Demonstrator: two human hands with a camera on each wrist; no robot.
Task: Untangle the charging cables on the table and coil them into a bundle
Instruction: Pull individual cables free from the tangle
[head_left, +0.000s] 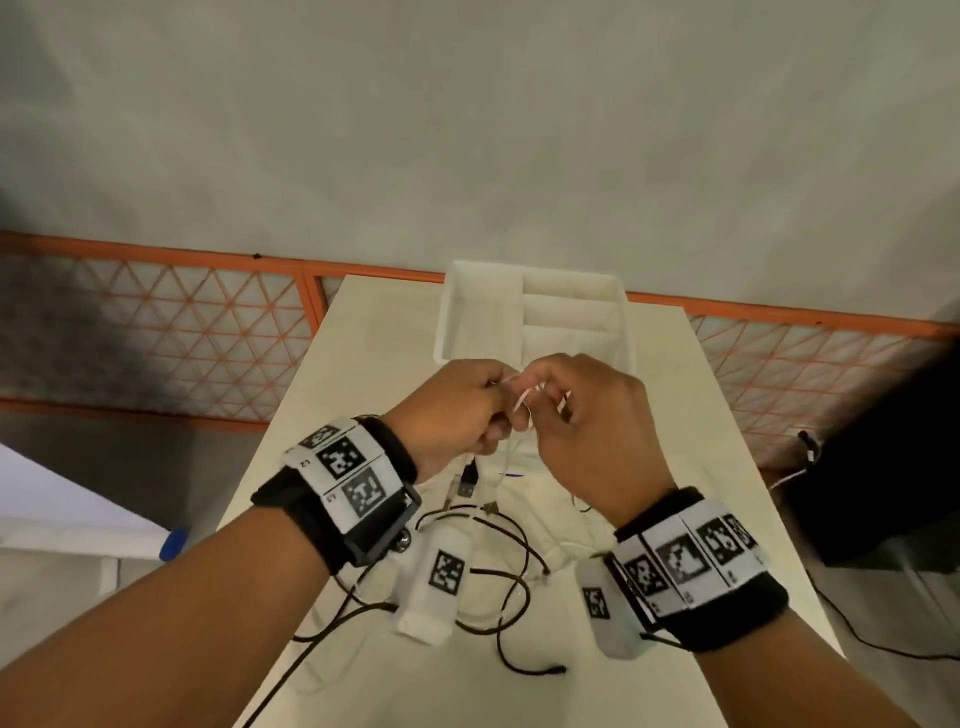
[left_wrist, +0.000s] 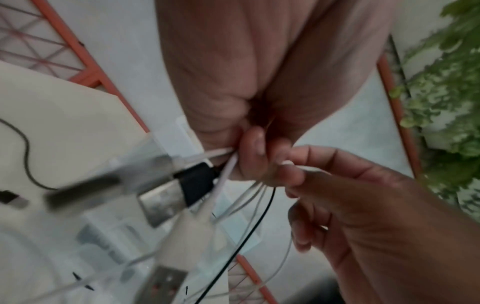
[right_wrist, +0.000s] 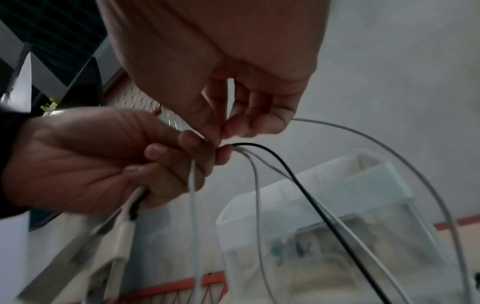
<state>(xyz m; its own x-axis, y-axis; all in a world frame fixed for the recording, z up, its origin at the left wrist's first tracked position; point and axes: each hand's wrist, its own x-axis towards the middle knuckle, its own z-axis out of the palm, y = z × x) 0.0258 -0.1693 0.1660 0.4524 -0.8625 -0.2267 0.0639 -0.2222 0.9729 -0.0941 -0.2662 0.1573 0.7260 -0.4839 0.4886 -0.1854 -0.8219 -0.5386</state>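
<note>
Step in hand: gathering and sorting, coiling not yet begun by my read. Both hands are raised above the table (head_left: 675, 415), at about 12 o'clock from the loose cable pile. The left hand (head_left: 457, 410) is clenched around a bunch of cables, white cable (right_wrist: 193, 197) and black cable (right_wrist: 311, 197) together, with the USB plugs (left_wrist: 176, 197) hanging from its underside. The right hand (head_left: 587, 431) pinches one white strand between thumb and fingertip, right against the left fist (touching or nearly, hard to say).

Orientation: the held strands run roughly vertical, long axis top to bottom, plugs pointing down towards 6 o'clock; one white loop arcs out towards 3 o'clock in the right wrist view. The rest of the black cable lies looped on the table at 6 o'clock from the hands, its loops overlapping. White bin (head_left: 483, 317) sits at 12 o'clock.

Next move probably calls for drawing the pinched strand free of the bunch without tightening any knot, with the left fist as anchor.
</note>
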